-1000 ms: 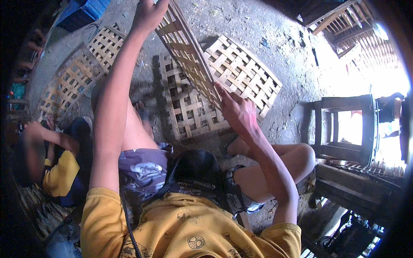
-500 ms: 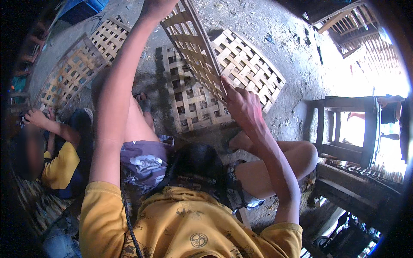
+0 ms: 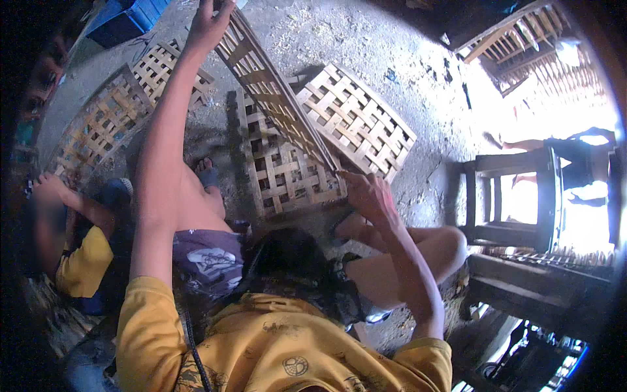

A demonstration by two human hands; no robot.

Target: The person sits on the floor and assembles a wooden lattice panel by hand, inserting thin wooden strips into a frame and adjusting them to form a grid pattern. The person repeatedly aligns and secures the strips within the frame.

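A woven lattice panel of pale flat strips (image 3: 264, 85), edged with a wooden frame, is held up at a slant, seen nearly edge-on. My left hand (image 3: 210, 29) is closed round its far upper end. At the near lower corner is my right hand (image 3: 372, 201), its index finger stretched along to the corner and the other fingers curled; the thumb is hard to make out. Beneath the raised panel, one lattice panel (image 3: 294, 186) lies on the ground, partly covered. Another lattice panel (image 3: 359, 117) overlaps it on the right.
More lattice panels (image 3: 104, 121) lie to the left, beside a seated person in a yellow shirt (image 3: 85, 261). A blue crate (image 3: 124, 23) stands at the far left. On the right are a wooden stool (image 3: 513, 232), a dark bench (image 3: 529, 281) and another person (image 3: 581, 163) behind the stool.
The held panel has swung lower and shows more edge-on. My left hand has come fully into view at its far end; my right hand sits lower, at the near corner. The view has shifted slightly.
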